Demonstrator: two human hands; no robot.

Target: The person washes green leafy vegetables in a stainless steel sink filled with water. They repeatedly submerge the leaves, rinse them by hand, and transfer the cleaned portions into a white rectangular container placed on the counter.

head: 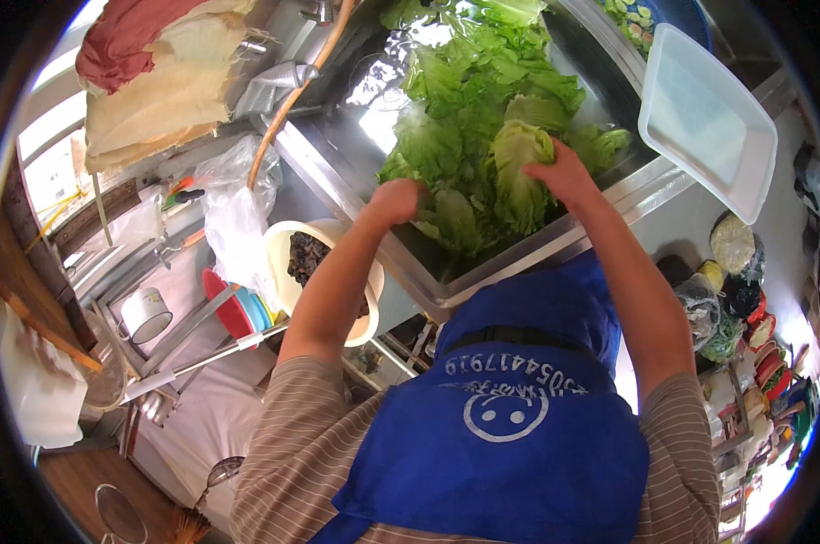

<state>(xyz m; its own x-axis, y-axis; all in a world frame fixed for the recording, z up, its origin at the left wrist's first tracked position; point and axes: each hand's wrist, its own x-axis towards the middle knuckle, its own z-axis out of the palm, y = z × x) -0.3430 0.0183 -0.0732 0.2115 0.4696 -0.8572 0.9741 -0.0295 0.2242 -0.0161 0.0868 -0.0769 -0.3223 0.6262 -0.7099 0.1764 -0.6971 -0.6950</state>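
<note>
Green lettuce leaves (444, 136) float in water inside a stainless steel sink (444, 296). My right hand (563, 170) grips a pale green lettuce leaf (519, 160) by its edge, with the thumb in front and the fingers behind. At the sink's left part, my left hand (400, 200) is at the near edge of the floating leaves; its fingers are partly hidden at the water, so whether they hold a leaf cannot be told.
A white plastic tub (709, 122) rests at the sink's right rim. Left of the sink stands a cream bucket (369, 326) with dark contents. An orange hose (287, 102) runs by the metal faucet (274, 85). A blue basket (682, 20) with cut greens is at upper right.
</note>
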